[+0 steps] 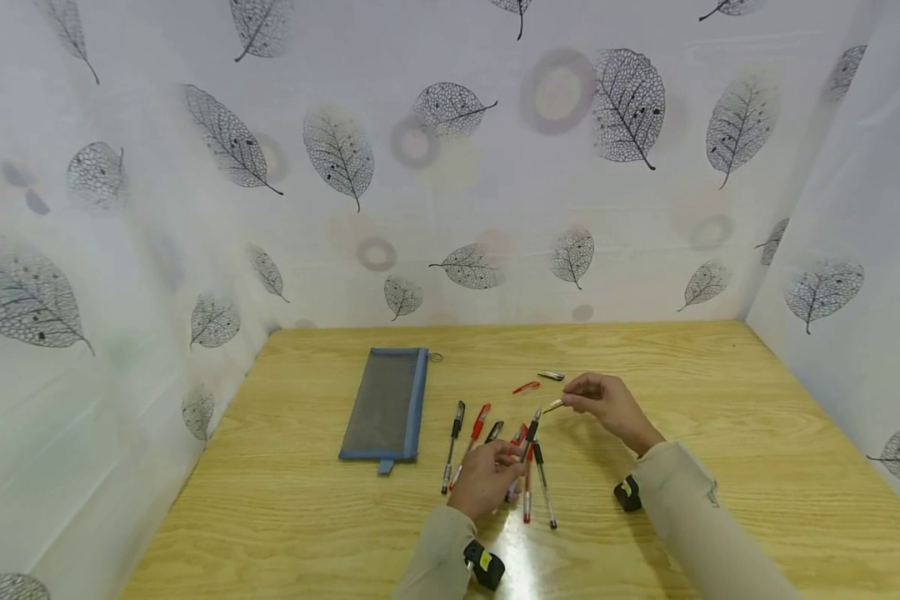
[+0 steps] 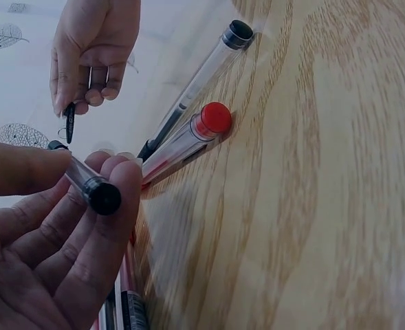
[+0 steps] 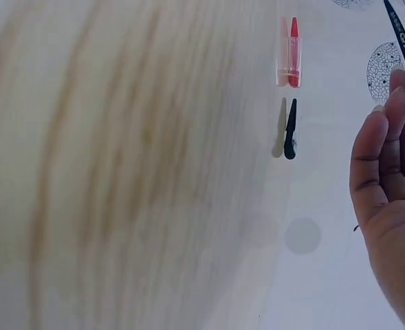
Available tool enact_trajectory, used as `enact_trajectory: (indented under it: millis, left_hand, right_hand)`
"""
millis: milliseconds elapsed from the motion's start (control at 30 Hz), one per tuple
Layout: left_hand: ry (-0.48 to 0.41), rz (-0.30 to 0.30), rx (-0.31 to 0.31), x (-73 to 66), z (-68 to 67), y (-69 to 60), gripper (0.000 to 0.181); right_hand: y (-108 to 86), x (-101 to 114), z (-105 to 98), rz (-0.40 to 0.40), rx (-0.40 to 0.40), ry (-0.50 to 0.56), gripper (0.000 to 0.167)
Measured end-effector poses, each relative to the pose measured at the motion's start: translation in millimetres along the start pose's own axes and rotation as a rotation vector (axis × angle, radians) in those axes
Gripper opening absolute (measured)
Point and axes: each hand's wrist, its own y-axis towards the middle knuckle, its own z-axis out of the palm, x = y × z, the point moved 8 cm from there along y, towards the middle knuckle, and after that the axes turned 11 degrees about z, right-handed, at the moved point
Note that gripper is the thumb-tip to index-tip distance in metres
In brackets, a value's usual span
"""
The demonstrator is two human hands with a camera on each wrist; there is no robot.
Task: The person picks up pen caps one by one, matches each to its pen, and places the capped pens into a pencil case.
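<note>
My left hand (image 1: 487,477) pinches a black gel pen (image 1: 531,435) between thumb and fingers, its tip pointing up and away. In the left wrist view the pen's clear barrel (image 2: 85,177) and black end face the camera. To the right, my right hand (image 1: 603,404) pinches a black pen cap (image 1: 554,406), held apart from the pen's tip. White lettering shows on the cap's clip (image 3: 403,41) in the right wrist view. Several red and black pens lie under and around my left hand, among them a black pen (image 1: 544,483) and a red pen (image 1: 478,423).
A grey mesh pouch (image 1: 378,404) with blue edges lies left of the pens. Behind the hands, a red pen cap (image 1: 527,387) and a black pen cap (image 1: 551,376) rest on the wooden table (image 1: 270,500). Leaf-patterned sheeting (image 1: 450,192) surrounds the table's back and sides.
</note>
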Motion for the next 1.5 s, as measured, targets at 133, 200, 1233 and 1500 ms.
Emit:
enact_trajectory:
  millis: [133,200,1233,1500]
  left_hand:
    - [0.004,0.002,0.000,0.2,0.0,0.3,0.016]
    - [0.003,0.002,0.001,0.4,0.5,0.1,0.016]
    - [-0.045,-0.017,-0.018,-2.7,2.7,-1.0,0.016]
    - [-0.034,-0.005,-0.017,-3.6,2.5,-0.9,0.019]
  right_hand:
    - [-1.4,2,2,0.001,-0.003,0.033,0.036]
    - [-1.7,4,3,-0.005,-0.003,0.049,0.036]
    - [0.0,18,14,0.008,0.007,0.004,0.034]
    - [0.8,20,18,0.007,0.057,0.038,0.034]
